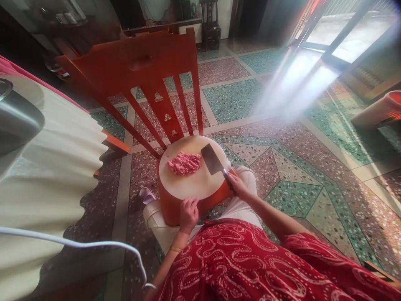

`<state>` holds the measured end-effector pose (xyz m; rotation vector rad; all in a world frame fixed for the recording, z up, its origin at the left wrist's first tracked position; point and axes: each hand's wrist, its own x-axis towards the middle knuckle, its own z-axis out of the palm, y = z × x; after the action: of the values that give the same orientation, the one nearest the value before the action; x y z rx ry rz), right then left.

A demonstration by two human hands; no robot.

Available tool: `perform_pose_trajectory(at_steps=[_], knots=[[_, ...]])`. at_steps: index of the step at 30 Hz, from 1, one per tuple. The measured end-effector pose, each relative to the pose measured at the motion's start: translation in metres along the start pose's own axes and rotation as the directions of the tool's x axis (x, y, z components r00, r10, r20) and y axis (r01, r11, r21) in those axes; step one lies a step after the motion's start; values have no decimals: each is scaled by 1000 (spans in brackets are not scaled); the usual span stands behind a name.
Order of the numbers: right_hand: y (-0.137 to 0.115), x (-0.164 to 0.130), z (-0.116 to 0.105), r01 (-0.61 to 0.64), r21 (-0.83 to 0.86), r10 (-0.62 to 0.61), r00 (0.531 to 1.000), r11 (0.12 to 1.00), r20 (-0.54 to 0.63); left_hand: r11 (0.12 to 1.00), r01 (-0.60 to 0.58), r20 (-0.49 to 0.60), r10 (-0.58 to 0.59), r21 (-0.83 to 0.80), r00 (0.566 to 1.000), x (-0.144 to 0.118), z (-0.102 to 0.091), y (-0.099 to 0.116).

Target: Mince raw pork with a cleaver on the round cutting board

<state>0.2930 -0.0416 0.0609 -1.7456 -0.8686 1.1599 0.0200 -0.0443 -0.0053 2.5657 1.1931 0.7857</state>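
Note:
A mound of minced meat (184, 163) lies left of centre on a round, pale cutting board (184, 190). The board rests on the seat of a reddish wooden chair (171, 209). My right hand (237, 186) is closed round the dark handle of a cleaver (212, 159). The broad blade is over the board's right side, just apart from the meat; whether it touches the board I cannot tell. My left hand (189, 213) is at the board's near edge with its fingers curled together, and I cannot make out anything in them.
The chair's slatted back (131, 58) rises beyond the board. On the left stands a table with a cream cloth (62, 188) and a metal pot (19, 117). A white cord (94, 243) hangs at lower left. A pale cylindrical container (376, 110) is far right, near a bright doorway.

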Motion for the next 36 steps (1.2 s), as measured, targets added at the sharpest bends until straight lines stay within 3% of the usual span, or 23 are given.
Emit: perform_pose_trajectory(at_steps=[3,5,8,11,13,16,20,22,25,27,32,36], knots=[[-5,5,33,-79,88,68,990,993,126,1000,-1,5,1,4,1000,0,0,-1],[-19,15,50,-66,62,53,980,996,190,1000,2,3,-2,1,1000,0,0,-1],[-44,25,61,176,-164,-143,970,971,195,1000,5,-5,-5,0,1000,-1,0,-1],[-62,23,63,447,-489,-391,894,749,218,1000,-8,-12,8,21,1000,-2,1,1],[-74,16,65,513,-614,-457,850,600,264,1000,-9,-7,9,29,1000,-2,1,2],[-92,4,68,563,-645,-505,808,516,302,1000,6,5,-6,16,1000,-2,0,3],[-105,-2,71,633,-555,-597,752,539,279,1000,30,-13,-30,-6,999,-3,2,3],[-100,3,72,624,-545,-580,765,560,280,999,35,-18,-35,-13,999,-3,2,3],[-88,14,73,502,-641,-381,863,581,331,999,37,8,-37,-24,999,-3,2,2],[-86,18,73,445,-691,-276,896,570,349,999,36,21,-36,-30,999,-3,2,3],[-96,11,73,541,-621,-395,840,567,372,998,49,1,-49,-27,999,-3,2,4],[-90,11,72,477,-693,-277,879,540,389,998,50,28,-49,-36,998,-3,1,4]])
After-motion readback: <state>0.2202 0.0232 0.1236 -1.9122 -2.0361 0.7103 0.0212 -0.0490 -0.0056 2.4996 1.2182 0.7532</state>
